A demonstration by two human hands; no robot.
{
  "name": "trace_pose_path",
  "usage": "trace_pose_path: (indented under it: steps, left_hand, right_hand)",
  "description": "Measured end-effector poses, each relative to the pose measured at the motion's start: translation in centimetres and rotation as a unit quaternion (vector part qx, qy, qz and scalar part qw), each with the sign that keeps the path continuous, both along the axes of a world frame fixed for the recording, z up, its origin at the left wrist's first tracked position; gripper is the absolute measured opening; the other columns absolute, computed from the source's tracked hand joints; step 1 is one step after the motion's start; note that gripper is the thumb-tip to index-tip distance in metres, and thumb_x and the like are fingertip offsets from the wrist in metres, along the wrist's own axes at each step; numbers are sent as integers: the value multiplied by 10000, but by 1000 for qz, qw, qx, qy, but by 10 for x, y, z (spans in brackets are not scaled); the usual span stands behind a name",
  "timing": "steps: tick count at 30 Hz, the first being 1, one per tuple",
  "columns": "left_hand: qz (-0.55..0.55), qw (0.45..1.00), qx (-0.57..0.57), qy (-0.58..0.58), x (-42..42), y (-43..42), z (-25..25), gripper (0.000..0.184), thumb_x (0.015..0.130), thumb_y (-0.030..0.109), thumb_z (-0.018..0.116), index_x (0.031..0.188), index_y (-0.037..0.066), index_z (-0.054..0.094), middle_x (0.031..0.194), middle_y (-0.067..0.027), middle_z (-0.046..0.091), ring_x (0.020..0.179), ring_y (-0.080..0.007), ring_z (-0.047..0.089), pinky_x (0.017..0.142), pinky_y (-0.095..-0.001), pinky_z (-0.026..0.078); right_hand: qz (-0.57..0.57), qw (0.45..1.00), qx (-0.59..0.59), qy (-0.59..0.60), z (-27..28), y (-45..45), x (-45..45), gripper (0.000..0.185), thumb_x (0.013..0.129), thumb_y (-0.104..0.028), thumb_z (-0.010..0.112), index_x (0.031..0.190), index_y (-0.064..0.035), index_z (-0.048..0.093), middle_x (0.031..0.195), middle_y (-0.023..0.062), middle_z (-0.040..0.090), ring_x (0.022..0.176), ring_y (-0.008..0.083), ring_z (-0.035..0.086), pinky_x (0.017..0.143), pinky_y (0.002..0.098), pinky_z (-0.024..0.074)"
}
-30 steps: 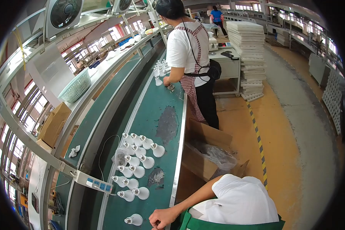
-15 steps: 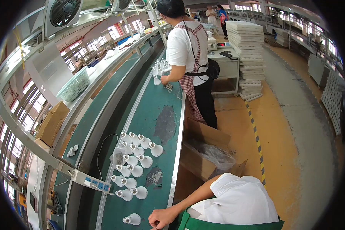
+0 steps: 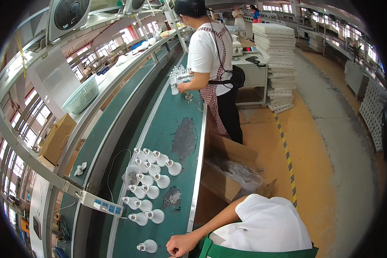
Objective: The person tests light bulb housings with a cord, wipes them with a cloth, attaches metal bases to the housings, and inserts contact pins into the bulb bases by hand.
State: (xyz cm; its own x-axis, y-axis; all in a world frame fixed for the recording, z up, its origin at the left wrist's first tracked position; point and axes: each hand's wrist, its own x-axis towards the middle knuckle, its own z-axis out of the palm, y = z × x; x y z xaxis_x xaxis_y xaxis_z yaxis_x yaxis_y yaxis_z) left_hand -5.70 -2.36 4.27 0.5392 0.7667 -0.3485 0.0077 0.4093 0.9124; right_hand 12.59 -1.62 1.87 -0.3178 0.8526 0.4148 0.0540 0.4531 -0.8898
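Note:
My right hand [image 3: 182,244] is at the near edge of the green conveyor belt [image 3: 159,129], its fingers curled closed. Whatever is between them, if anything, is hidden. Just left of it a single white light bulb [image 3: 147,246] with a silvery cap lies on its side. Beyond that, several more white bulbs [image 3: 150,192] lie in loose rows, caps pointing left. A clear plastic bag [image 3: 130,176] of small parts sits against them. On a dark worn patch lies a heap of thin pale pins [image 3: 173,198]. My left hand is out of view.
A co-worker [image 3: 204,56] stands farther along the belt, a hand on a cluster of bulbs [image 3: 174,79]. An open cardboard box [image 3: 221,178] with plastic lining stands beside the belt. A power strip [image 3: 102,204] is on the left rail. White trays [image 3: 275,60] are stacked behind.
The view has shifted very slightly. The co-worker's head and arm have moved a little at the bulb cluster. My right hand and the near bulbs stay in place.

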Motion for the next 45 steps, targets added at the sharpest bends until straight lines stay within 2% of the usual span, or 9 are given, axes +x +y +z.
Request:
trace_pose_path:
  steps: [20, 23, 25, 28, 34, 37, 40, 43, 45]
  left_hand:
    - [11, 1000, -20, -16, 2, -4, 6, 157, 922, 193, 531, 801, 111, 474, 639, 15, 444, 498, -53, 365, 432, -174, 278]
    - [-22, 997, -51, -53, -13, 6, -12, 156, 887, 206, 588, 868, 59, 538, 704, -32, 535, 556, -118, 470, 481, -227, 388]
    - [31, 995, 5, -98, -9, 3, -29, 186, 891, 181, 564, 820, 16, 513, 584, -17, 484, 422, -68, 408, 381, -192, 334]
    - [65, 994, -49, -71, 2, -8, -8, 160, 869, 169, 593, 826, 28, 530, 628, -12, 475, 500, -73, 411, 415, -191, 292]
    - [69, 989, -82, -100, 3, -10, -10, 136, 884, 155, 572, 848, 30, 531, 654, -12, 498, 537, -67, 432, 446, -201, 317]
    - [75, 990, -60, -99, 5, -2, -12, 141, 886, 170, 569, 857, 33, 565, 656, -1, 524, 544, -50, 443, 455, -192, 330]
    - [129, 990, 48, -39, 8, 10, -12, 133, 849, 140, 608, 893, 23, 562, 686, 4, 538, 534, -45, 439, 455, -196, 339]
    - [292, 921, 244, 84, 14, 33, -23, 263, 807, 88, 622, 1039, 14, 524, 893, -45, 562, 665, -84, 483, 564, -209, 394]
    - [323, 875, 310, 184, 15, 53, -19, 391, 751, 50, 653, 1108, 24, 496, 1031, -71, 541, 802, -153, 514, 677, -274, 425]
  right_hand:
    - [-1, 999, -40, 5, 17, -13, 4, 105, 652, -105, 613, 639, -6, 581, 659, 95, 553, 617, 220, 552, 540, 327, 420]
    - [1, 1000, -16, -17, 13, -13, 2, 95, 716, -106, 612, 677, -23, 589, 677, 94, 539, 658, 240, 555, 590, 330, 437]
    - [-30, 999, 17, -17, 12, -15, 0, 95, 733, -123, 621, 703, -34, 608, 692, 101, 547, 675, 255, 561, 595, 351, 439]
    - [-38, 998, 32, -41, 23, -18, 7, 92, 755, -135, 634, 763, -44, 626, 713, 99, 553, 672, 246, 551, 586, 341, 436]
    - [-36, 993, -85, -77, 37, -22, 5, 67, 752, -78, 622, 772, -18, 604, 713, 79, 539, 629, 197, 526, 542, 305, 426]
    - [-38, 991, -82, -103, 44, -11, 6, 53, 743, -47, 619, 775, -10, 599, 714, 74, 534, 625, 181, 518, 529, 294, 424]
    - [-68, 989, -74, -106, 49, 6, 8, 60, 743, -55, 632, 771, -10, 604, 704, 55, 533, 586, 136, 503, 519, 266, 411]
    - [-111, 980, -128, -103, 53, 30, 8, 87, 752, -74, 647, 779, 0, 610, 697, 13, 535, 587, 61, 465, 520, 224, 380]
    - [-127, 972, -178, -87, 53, 44, 7, 91, 761, -77, 643, 783, 4, 609, 694, -8, 545, 616, 42, 451, 538, 212, 369]
